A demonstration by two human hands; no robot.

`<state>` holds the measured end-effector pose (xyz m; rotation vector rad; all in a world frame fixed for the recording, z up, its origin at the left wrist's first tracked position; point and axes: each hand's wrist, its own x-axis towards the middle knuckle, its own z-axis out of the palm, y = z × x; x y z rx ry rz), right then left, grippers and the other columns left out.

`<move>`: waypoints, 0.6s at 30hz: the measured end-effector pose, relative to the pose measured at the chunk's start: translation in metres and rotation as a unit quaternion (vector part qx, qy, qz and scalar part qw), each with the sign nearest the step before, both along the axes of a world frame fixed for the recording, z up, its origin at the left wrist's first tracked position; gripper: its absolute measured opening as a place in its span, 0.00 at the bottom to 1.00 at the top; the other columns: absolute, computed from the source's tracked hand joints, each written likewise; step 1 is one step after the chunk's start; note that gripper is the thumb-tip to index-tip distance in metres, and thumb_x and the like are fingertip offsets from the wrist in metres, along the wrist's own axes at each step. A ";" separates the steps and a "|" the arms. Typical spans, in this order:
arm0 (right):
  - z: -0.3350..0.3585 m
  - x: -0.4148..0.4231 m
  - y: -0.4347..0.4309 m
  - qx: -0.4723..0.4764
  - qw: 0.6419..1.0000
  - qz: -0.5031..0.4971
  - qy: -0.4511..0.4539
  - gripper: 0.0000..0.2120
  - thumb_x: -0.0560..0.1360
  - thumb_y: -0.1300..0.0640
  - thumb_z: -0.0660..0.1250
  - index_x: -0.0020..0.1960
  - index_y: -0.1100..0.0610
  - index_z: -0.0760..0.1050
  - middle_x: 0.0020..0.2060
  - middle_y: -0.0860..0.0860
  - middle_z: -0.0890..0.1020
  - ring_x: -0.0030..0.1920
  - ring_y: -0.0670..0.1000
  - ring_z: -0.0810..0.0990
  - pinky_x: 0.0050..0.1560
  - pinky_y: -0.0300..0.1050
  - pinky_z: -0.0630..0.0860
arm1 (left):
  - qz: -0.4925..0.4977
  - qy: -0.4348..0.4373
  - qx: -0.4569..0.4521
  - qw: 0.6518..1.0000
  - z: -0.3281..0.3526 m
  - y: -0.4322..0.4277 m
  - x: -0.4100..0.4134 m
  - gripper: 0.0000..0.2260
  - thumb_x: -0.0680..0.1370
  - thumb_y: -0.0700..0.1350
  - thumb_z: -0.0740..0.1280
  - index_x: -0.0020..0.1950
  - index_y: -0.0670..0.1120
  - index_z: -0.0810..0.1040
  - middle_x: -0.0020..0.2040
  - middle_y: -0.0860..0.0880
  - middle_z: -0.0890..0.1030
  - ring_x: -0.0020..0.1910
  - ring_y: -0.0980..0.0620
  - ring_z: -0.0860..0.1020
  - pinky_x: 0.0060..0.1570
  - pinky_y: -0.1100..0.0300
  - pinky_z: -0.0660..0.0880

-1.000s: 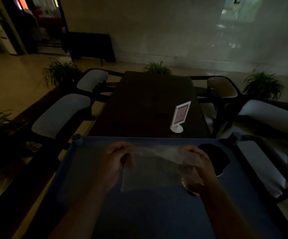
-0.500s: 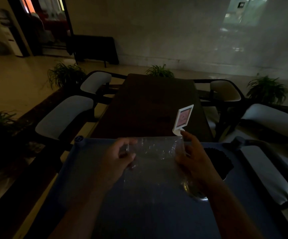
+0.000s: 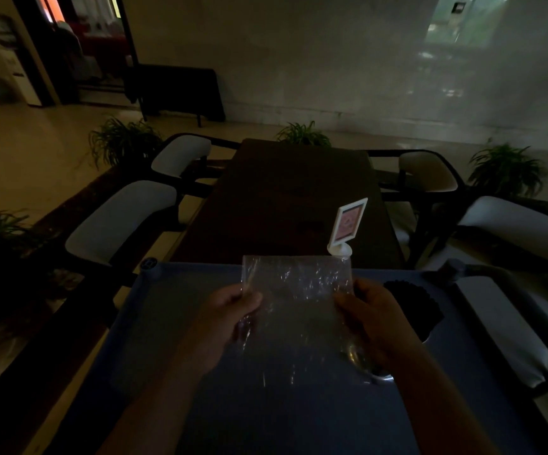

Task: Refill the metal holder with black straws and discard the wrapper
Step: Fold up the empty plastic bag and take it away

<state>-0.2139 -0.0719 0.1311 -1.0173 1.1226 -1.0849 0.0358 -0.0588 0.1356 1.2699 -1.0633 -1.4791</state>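
A clear, crinkled plastic wrapper (image 3: 297, 284) is held upright over the blue tray-like surface (image 3: 174, 310). My left hand (image 3: 230, 311) pinches its left edge and my right hand (image 3: 369, 311) pinches its right edge. The wrapper looks empty and see-through. To the right of my right hand, a bunch of black straws (image 3: 412, 303) stands in the metal holder (image 3: 369, 367), whose shiny base shows under my right wrist. My right hand and forearm hide most of the holder.
A dark wooden table (image 3: 285, 198) stretches ahead beyond the blue surface, with a small white sign stand (image 3: 346, 226) on it. White-cushioned chairs (image 3: 118, 221) line both sides, and potted plants (image 3: 121, 142) stand around them. The room is dim.
Both hands have lifted the wrapper from lying low over the blue surface to upright in front of me, spread flat between them. The view has tilted up a little.
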 end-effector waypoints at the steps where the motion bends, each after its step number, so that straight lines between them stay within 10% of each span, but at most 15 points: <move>1: -0.001 -0.001 0.000 -0.003 1.000 0.007 -0.008 0.10 0.78 0.63 0.65 0.58 0.56 0.79 0.50 0.59 0.85 0.50 0.60 0.85 0.45 0.52 0.82 | 0.012 -0.013 -0.004 1.000 0.001 -0.001 0.000 0.07 0.77 0.44 0.68 0.49 0.41 0.81 0.37 0.45 0.81 0.34 0.51 0.78 0.33 0.58 0.74; 12: 0.000 0.006 0.002 -0.039 0.999 0.034 -0.003 0.10 0.76 0.56 0.66 0.56 0.53 0.80 0.48 0.64 0.84 0.45 0.64 0.83 0.44 0.56 0.80 | 0.059 -0.037 -0.012 0.998 0.003 -0.003 0.001 0.09 0.80 0.43 0.62 0.46 0.48 0.82 0.28 0.49 0.75 0.27 0.54 0.73 0.26 0.64 0.68; 18: 0.014 -0.001 0.003 -0.029 0.994 0.051 -0.087 0.12 0.76 0.58 0.64 0.58 0.59 0.76 0.46 0.65 0.78 0.40 0.62 0.78 0.41 0.55 0.78 | -0.004 0.111 -0.029 0.993 0.009 -0.006 0.007 0.13 0.80 0.37 0.57 0.58 0.44 0.78 0.32 0.43 0.71 0.29 0.49 0.71 0.26 0.62 0.69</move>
